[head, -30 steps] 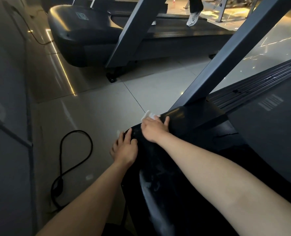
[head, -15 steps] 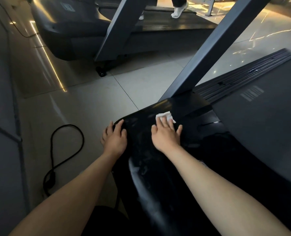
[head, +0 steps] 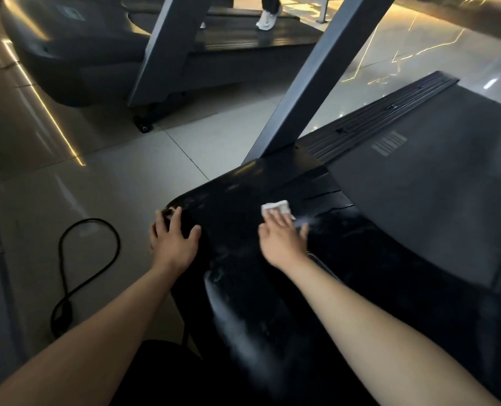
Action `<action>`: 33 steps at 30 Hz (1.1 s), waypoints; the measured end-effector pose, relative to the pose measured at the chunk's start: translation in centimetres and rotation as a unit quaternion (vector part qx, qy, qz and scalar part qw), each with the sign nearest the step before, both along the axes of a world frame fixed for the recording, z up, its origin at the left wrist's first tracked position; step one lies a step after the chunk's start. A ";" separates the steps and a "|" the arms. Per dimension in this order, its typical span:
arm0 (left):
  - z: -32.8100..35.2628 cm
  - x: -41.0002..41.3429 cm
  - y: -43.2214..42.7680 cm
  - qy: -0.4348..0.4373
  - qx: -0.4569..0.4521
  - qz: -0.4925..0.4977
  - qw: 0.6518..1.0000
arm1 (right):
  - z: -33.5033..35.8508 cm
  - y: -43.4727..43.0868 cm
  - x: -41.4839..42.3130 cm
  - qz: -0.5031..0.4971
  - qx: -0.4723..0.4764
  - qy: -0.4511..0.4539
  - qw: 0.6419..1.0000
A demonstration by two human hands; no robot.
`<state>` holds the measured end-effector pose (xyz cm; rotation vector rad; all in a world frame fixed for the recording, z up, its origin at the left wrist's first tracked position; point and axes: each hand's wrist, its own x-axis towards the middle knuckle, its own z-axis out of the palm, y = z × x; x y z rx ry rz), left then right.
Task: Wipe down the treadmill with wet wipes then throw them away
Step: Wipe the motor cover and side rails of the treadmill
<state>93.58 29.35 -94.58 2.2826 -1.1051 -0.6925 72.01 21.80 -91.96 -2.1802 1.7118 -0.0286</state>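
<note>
We press the wet wipe point(head: 276, 207) flat under the straight fingers of our right hand point(head: 281, 238) on the treadmill point(head: 234, 230) motor cover; our left hand point(head: 174, 240), fingers spread and holding nothing, braces its edge for balance.

dim scene, warm glare on the floor point(head: 419, 63), wide-angle edge distortion.

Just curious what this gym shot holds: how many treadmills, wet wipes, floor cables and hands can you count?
Treadmills: 2, near treadmill and far treadmill
Wet wipe: 1, under the right hand's fingers
Floor cable: 1
Hands: 2, left hand and right hand
Total: 6
</note>
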 end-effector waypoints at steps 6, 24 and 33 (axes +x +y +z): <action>0.3 -1.2 1.2 0.058 -0.023 0.044 0.997 | -0.5 2.8 0.6 0.024 -0.033 -0.009 0.999; 1.0 -4.8 1.0 -0.133 -0.016 -0.165 0.977 | -0.5 2.1 0.0 0.033 -0.032 -0.002 0.999; 1.7 -6.4 -1.3 -0.164 -0.024 -0.180 0.970 | -0.3 0.7 -1.0 0.154 -0.022 -0.055 0.986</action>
